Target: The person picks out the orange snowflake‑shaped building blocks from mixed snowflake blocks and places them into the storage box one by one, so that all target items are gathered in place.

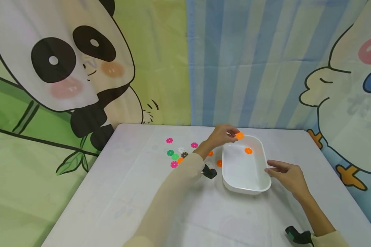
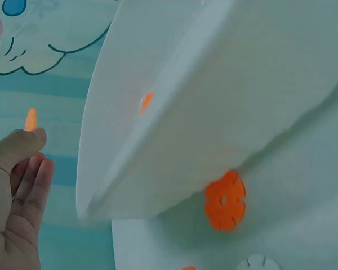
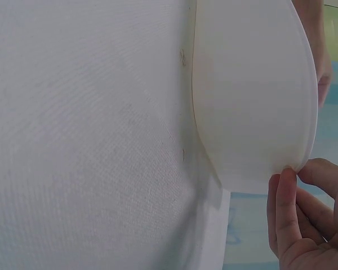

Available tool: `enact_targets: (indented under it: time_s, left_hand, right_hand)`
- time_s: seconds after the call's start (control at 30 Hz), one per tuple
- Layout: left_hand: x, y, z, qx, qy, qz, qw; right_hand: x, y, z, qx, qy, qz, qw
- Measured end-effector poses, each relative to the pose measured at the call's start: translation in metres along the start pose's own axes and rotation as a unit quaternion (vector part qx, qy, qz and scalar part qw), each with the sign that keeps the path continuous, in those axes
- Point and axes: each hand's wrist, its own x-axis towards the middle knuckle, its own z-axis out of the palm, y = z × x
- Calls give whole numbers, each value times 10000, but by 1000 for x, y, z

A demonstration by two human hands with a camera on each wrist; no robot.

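An orange flower-shaped plastic disc [image 1: 239, 136] is pinched between the thumb and fingers of my left hand [image 1: 221, 136], above the far left corner of a white rectangular tub [image 1: 242, 187]. Seen edge-on in the left wrist view, the held disc [image 2: 31, 119] sticks up past the thumb. Inside the tub lies one more orange disc [image 1: 248, 151]. My right hand [image 1: 287, 175] holds the tub's right rim, and in the right wrist view its thumb and fingertips [image 3: 287, 174] pinch the tub wall.
Left of the tub, several flower discs lie scattered on the white table [image 1: 111, 206], among them a pink disc [image 1: 169, 140], a green disc [image 1: 170, 153] and an orange disc [image 2: 225, 201] close beside the tub. Cartoon-printed curtains [image 1: 250, 61] hang behind the table.
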Motion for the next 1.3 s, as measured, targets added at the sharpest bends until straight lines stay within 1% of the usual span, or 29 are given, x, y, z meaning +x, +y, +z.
enact_targets:
  time_s: [0.13,0.2,0.27,0.37,0.47,0.53,0.67,0.83,0.93,1.0,1.07,1.13,1.2,1.3]
  left_hand:
    - [12,5,17,139,102,-106,9998]
    - [16,7,25,30,161,-231,9996]
    - [19,9,33,-162,251,-371,9989]
    - [22,12,46,-233,388,-603,9972]
    - [24,15,60,-102,472,-821,9955]
    - [25,16,68,-32,481,-901,9948]
    - [24,15,80,166,300,-993,9945]
    - [21,7,85,496,-169,-1178,9917]
    - [19,4,85,609,-429,-1131,9908]
    - [18,3,84,845,-595,-1006,9895]
    - [17,3,83,1164,-734,-867,9867]
    - [16,3,83,1424,-875,-859,9822]
    - [16,3,83,1559,-988,-949,9782]
    - [16,2,86,1618,-1077,-1162,9740]
  right_hand:
    - [1,0,0,-30,-5,60,10000]
    - [1,0,1,-30,-5,100,9999]
    - [1,0,1,-4,-32,130,9999]
    - [2,0,0,25,-77,174,9998]
    - [1,1,-1,4,-98,211,9997]
    - [1,2,-1,-29,-83,241,9997]
    - [1,1,-2,-3,-96,232,9997]
    - [2,-2,-2,99,-127,119,9998]
    - [3,-2,-3,86,-115,117,9998]
    - [2,-2,-3,57,-104,131,9998]
    - [3,-1,-3,65,-106,130,9998]
    - [3,0,-2,85,-101,130,9998]
    - [3,0,-2,122,-101,117,9998]
    - [3,0,-2,138,-86,112,9998]
